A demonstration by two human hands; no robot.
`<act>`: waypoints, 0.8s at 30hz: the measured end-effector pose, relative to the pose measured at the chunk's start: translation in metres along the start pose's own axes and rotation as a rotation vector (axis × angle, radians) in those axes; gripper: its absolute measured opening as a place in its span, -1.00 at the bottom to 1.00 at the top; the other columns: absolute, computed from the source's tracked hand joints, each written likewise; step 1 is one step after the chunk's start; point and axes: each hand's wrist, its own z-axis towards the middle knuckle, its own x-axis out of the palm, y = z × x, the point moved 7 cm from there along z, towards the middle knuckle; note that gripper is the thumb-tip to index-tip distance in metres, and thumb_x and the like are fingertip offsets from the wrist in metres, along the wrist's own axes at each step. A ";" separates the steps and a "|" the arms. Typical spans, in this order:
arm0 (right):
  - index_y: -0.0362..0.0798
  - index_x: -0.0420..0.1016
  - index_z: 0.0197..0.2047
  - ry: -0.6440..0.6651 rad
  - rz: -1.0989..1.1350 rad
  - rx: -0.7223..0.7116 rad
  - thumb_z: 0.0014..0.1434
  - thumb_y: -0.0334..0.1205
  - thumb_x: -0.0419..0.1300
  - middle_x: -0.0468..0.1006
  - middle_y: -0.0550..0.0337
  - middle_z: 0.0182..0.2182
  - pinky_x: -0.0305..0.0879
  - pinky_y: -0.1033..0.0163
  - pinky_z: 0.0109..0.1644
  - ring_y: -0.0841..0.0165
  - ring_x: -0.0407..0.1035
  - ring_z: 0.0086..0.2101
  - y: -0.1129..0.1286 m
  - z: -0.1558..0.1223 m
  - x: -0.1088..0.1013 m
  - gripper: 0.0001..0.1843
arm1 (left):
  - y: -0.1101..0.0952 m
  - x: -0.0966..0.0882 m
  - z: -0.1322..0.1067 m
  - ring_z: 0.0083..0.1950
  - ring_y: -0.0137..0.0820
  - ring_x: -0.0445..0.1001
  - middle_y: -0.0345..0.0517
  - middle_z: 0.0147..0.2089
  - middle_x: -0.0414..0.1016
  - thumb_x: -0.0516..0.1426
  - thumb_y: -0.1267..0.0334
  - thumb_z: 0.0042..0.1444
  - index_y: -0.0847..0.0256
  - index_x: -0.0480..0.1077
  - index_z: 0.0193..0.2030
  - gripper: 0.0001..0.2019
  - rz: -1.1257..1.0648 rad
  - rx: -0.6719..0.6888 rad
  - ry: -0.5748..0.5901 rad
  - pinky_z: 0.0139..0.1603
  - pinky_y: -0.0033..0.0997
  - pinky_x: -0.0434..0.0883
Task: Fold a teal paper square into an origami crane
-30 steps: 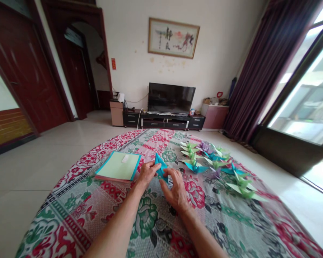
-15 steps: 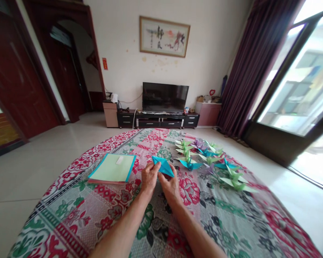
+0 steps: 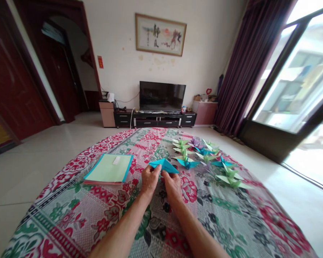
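A folded piece of blue origami paper is held just above the tablecloth, its two points spread out to left and right. My left hand pinches it near the left half, thumb on the near side. With thumb and fingers closed, my right hand grips its lower right part. The fingertips behind the paper are hidden. To the right stand several folded paper cranes in green, blue and purple, a blue crane being among the nearest to my right hand.
A stack of square paper, pale green over blue, lies left of my hands with a small white piece on top. The round table wears a floral tablecloth. Beyond it are a television and a low black cabinet.
The blue paper has turned, its points now lying more nearly level and wider apart. My right thumb has moved in toward its middle. The view has shifted slightly.
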 end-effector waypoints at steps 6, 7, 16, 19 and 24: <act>-0.11 0.49 -0.40 0.015 0.127 0.084 -0.10 -0.05 0.21 0.54 0.21 -0.51 0.33 0.29 -0.39 0.37 0.37 -0.51 -0.012 0.005 0.001 -0.71 | 0.000 -0.002 0.001 -0.48 -0.43 0.33 -0.19 -0.57 0.41 0.12 0.07 -0.10 0.24 0.36 -0.56 -0.75 0.079 0.048 -0.010 -0.41 -0.49 0.28; -0.11 0.49 -0.41 0.007 0.138 0.090 -0.10 -0.03 0.21 0.53 0.20 -0.52 0.34 0.29 -0.38 0.36 0.38 -0.51 -0.015 0.006 0.000 -0.70 | 0.000 -0.003 0.002 -0.48 -0.43 0.34 -0.19 -0.57 0.41 0.12 0.07 -0.09 0.24 0.36 -0.56 -0.74 0.093 0.057 -0.017 -0.41 -0.49 0.27; -0.13 0.47 -0.60 0.017 0.027 0.048 -0.10 0.06 0.21 0.50 0.18 -0.63 0.26 0.31 -0.48 0.38 0.34 -0.58 -0.008 0.006 -0.003 -0.62 | 0.003 -0.011 0.008 -0.51 -0.43 0.33 -0.19 -0.60 0.40 0.11 0.07 -0.08 0.24 0.36 -0.58 -0.73 0.159 0.069 -0.066 -0.44 -0.50 0.24; -0.13 0.48 -0.58 0.017 0.003 0.038 -0.07 0.06 0.17 0.51 0.15 -0.62 0.26 0.31 -0.50 0.36 0.35 -0.58 -0.009 0.007 -0.003 -0.61 | 0.002 -0.011 0.008 -0.49 -0.40 0.36 -0.16 -0.58 0.43 0.11 0.06 -0.08 0.22 0.37 -0.58 -0.73 0.182 0.087 -0.062 -0.44 -0.49 0.24; -0.14 0.45 -0.22 -0.060 -0.012 -0.034 -0.08 -0.01 0.17 0.49 0.24 -0.61 0.28 0.32 -0.51 0.34 0.39 -0.56 -0.006 0.012 -0.012 -0.59 | -0.002 -0.012 0.008 -0.48 -0.38 0.37 -0.15 -0.58 0.43 0.10 0.07 -0.08 0.20 0.40 -0.57 -0.75 0.203 0.124 -0.058 -0.44 -0.48 0.24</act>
